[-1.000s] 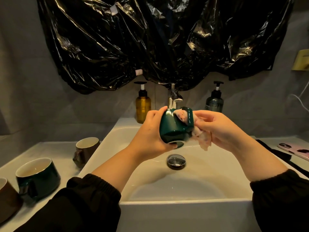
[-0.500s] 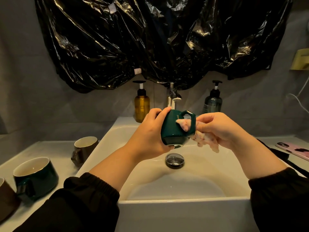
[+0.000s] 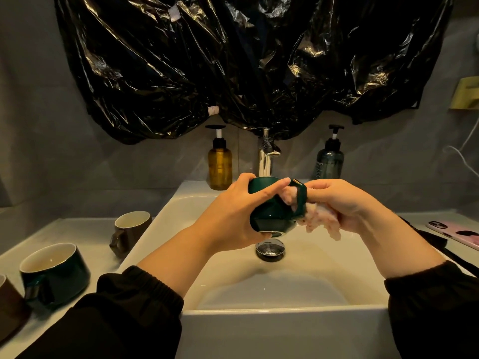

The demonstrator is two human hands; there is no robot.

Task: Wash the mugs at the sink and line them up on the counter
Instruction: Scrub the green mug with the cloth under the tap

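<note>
Dim bathroom w/ grey wall, black plastic sheet (image 3: 246, 68) hung above a white sink (image 3: 285, 310). L hand (image 3: 233, 218) wraps round the body of a dark green mug (image 3: 269, 216), fingers curled over it, holding it tilted above the drain plug (image 3: 270, 248) w/ its base showing. That's prob. so drips land in the basin and the handle faces right. R hand (image 3: 344, 203) clenches a pale wet cloth (image 3: 321, 224), part of it pushed through the handle loop; looks like scrubbing inside the handle. No water visibly runs from the tap (image 3: 265, 156), so I'd judge it the washing step, rinse not yet done.

Around: amber pump bottle (image 3: 219, 164) left of the tap, grey-green pump bottle (image 3: 328, 161) right, both at the far rim, apart from the hands. On the counter (image 3: 77, 229) left of the sink, three more mugs stand upright: brown mug (image 3: 131, 229) by the basin, green mug (image 3: 55, 273) nearer, another brown one (image 3: 9, 304) cut by the frame edge. Phone (image 3: 456, 231) lies on the right side, possibly w/in splash range.
</note>
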